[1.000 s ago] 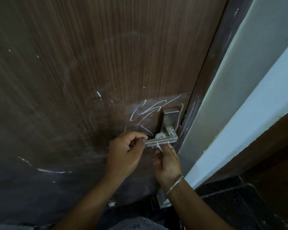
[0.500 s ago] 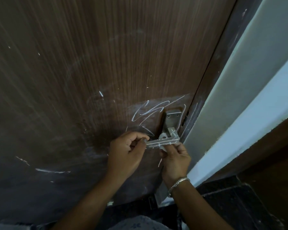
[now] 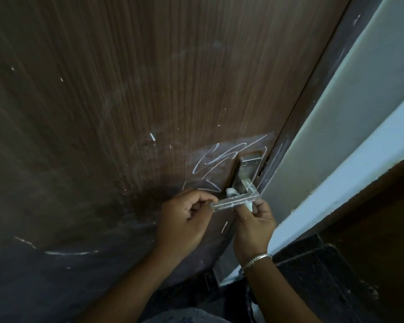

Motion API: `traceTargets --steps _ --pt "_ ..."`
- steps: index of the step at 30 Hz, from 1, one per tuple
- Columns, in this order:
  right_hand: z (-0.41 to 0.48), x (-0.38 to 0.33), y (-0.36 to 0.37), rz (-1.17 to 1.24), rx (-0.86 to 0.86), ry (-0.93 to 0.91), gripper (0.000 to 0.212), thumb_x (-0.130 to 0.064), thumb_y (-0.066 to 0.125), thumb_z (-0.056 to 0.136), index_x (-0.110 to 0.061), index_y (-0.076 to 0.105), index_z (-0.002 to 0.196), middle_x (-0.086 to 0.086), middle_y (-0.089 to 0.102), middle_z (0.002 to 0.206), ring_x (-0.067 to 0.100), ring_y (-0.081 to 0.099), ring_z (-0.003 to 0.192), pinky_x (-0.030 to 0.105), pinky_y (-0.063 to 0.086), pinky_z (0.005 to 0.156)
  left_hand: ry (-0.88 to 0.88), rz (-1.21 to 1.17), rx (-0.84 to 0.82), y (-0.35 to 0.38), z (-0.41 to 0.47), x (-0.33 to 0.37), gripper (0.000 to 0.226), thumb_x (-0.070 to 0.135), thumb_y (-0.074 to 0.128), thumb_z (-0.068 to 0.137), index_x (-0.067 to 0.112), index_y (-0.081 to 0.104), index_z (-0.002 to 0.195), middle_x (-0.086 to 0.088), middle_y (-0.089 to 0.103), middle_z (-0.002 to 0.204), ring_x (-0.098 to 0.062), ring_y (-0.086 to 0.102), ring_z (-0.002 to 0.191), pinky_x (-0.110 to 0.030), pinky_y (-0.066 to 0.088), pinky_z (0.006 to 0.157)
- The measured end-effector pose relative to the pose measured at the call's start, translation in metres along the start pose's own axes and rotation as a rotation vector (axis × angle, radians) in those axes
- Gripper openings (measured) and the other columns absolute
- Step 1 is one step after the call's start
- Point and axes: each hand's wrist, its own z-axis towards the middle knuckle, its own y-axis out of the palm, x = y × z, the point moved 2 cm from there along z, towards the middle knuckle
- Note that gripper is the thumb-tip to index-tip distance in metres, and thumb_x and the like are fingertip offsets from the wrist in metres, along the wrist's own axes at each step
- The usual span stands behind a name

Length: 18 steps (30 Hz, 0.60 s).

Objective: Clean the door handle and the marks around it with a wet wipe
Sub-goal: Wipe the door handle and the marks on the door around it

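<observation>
A silver lever door handle [image 3: 239,199] on a steel backplate [image 3: 247,169] sits at the right edge of the dark wood-grain door [image 3: 149,89]. White chalk-like scribbles [image 3: 217,159] cover the door just left of and above the plate. My left hand [image 3: 187,217] pinches the free left end of the lever. My right hand [image 3: 254,224] is under the lever near its bend, holding a white wet wipe [image 3: 250,206] against it. Another bit of white wipe [image 3: 231,191] shows on top of the lever.
More white streaks [image 3: 70,252] mark the lower left of the door, and a short one [image 3: 224,226] lies below the handle. The dark door frame [image 3: 313,108] and a pale wall [image 3: 359,117] stand right. Dark floor tiles [image 3: 324,276] lie below.
My right hand has risen from below the handle to press the wipe against the lever's underside near the bend. My left hand stays pinched on the lever's end.
</observation>
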Motion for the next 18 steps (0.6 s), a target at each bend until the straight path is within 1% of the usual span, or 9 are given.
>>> traceTargets --steps 2,3,6,9,11,13,14,16,18 --pt "0.004 -0.002 0.003 -0.034 0.056 -0.085 0.040 0.011 0.068 0.074 -0.027 0.067 0.064 -0.014 0.057 0.056 0.005 0.052 0.055 0.020 0.048 0.052 -0.006 -0.019 -0.032 -0.003 0.001 -0.001 0.015 0.014 0.059 0.077 0.020 0.072 0.081 0.005 0.071 0.080 -0.012 0.065 0.073 -0.024 0.053 0.064" --pt "0.006 -0.003 0.003 -0.063 0.083 -0.119 0.041 0.012 0.067 0.073 -0.027 0.067 0.064 -0.014 0.056 0.054 0.004 0.050 0.054 0.019 0.047 0.051 -0.007 -0.033 -0.057 -0.004 0.001 -0.002 0.015 0.013 0.059 0.077 0.018 0.072 0.081 0.005 0.071 0.084 -0.012 0.065 0.075 -0.025 0.053 0.066" --pt "0.002 -0.002 -0.004 -0.094 0.183 -0.158 0.034 0.010 0.068 0.073 -0.023 0.063 0.068 -0.012 0.061 0.056 0.004 0.054 0.053 0.020 0.050 0.051 -0.028 -0.092 -0.157 -0.010 0.000 -0.007 0.016 0.012 0.058 0.077 0.017 0.072 0.080 0.009 0.070 0.095 -0.005 0.065 0.085 -0.019 0.052 0.072" --pt "-0.006 0.003 -0.020 -0.070 0.310 -0.164 0.029 0.005 0.072 0.074 -0.021 0.061 0.073 -0.013 0.062 0.058 0.005 0.055 0.052 0.020 0.049 0.049 -0.058 -0.162 -0.231 -0.015 -0.001 -0.013 0.016 0.011 0.058 0.077 0.019 0.072 0.081 0.008 0.068 0.103 -0.003 0.064 0.095 -0.022 0.053 0.078" --pt "-0.012 0.008 -0.030 -0.044 0.377 -0.152 0.026 0.002 0.072 0.077 -0.022 0.063 0.078 -0.009 0.065 0.068 0.009 0.057 0.058 0.021 0.051 0.051 -0.063 -0.202 -0.274 -0.017 -0.001 -0.016 0.016 0.011 0.059 0.077 0.019 0.071 0.083 0.007 0.068 0.106 -0.004 0.064 0.099 -0.023 0.053 0.081" --pt "-0.018 0.013 -0.035 -0.042 0.376 -0.133 0.022 0.001 0.068 0.081 -0.021 0.067 0.086 0.003 0.067 0.082 0.015 0.062 0.070 0.022 0.055 0.061 -0.075 -0.250 -0.313 -0.018 0.001 -0.018 0.018 0.009 0.060 0.076 0.022 0.070 0.085 0.007 0.069 0.107 -0.006 0.064 0.100 -0.022 0.052 0.082" --pt "-0.021 0.015 -0.036 -0.047 0.359 -0.125 0.021 0.000 0.068 0.081 -0.019 0.068 0.089 0.005 0.068 0.086 0.017 0.063 0.075 0.023 0.056 0.066 -0.086 -0.274 -0.320 -0.017 0.001 -0.019 0.020 0.009 0.060 0.076 0.023 0.069 0.086 0.008 0.069 0.106 -0.006 0.065 0.100 -0.020 0.052 0.082" --pt "-0.023 0.015 -0.033 -0.058 0.334 -0.115 0.019 0.000 0.069 0.080 -0.016 0.070 0.090 0.003 0.071 0.085 0.017 0.065 0.078 0.022 0.056 0.069 -0.097 -0.304 -0.320 -0.017 0.001 -0.021 0.021 0.008 0.060 0.076 0.025 0.068 0.086 0.011 0.070 0.106 -0.005 0.065 0.098 -0.018 0.051 0.082" --pt "-0.022 0.010 -0.026 -0.058 0.324 -0.134 0.018 0.000 0.071 0.078 -0.015 0.072 0.086 -0.002 0.073 0.079 0.013 0.065 0.075 0.020 0.055 0.066 -0.080 -0.309 -0.313 -0.016 0.001 -0.023 0.022 0.007 0.060 0.076 0.025 0.068 0.086 0.013 0.069 0.107 -0.005 0.065 0.097 -0.016 0.050 0.081"
